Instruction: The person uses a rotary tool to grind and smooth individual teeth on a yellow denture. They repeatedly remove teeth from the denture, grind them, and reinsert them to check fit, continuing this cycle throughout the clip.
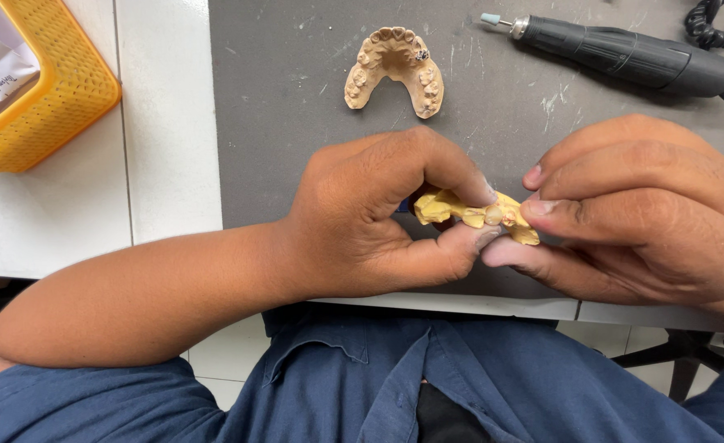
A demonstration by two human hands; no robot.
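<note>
1. Holding a small yellow teeth model (472, 213) over the grey mat (296, 107).
2. Pinching it with left hand (370, 217) and right hand (641, 213), fingers curled tight.
3. Looking light, hard, easy to chip; gripping the thick base, probably.

A: What is the surface here?

B: A white worktop (165, 148), with a dark grey mat (296, 107) lying over most of its right part.

A: What lies on the mat?

B: A tan plaster dental cast (395, 70), horseshoe-shaped, teeth up, near the far edge. To its right lies a black rotary handpiece (624, 53) with a pale tip pointing left, its coiled black cord (719, 29) at the corner.

A: And off the mat?

B: A yellow perforated basket (58, 90) stands at the far left, with paper inside.
</note>
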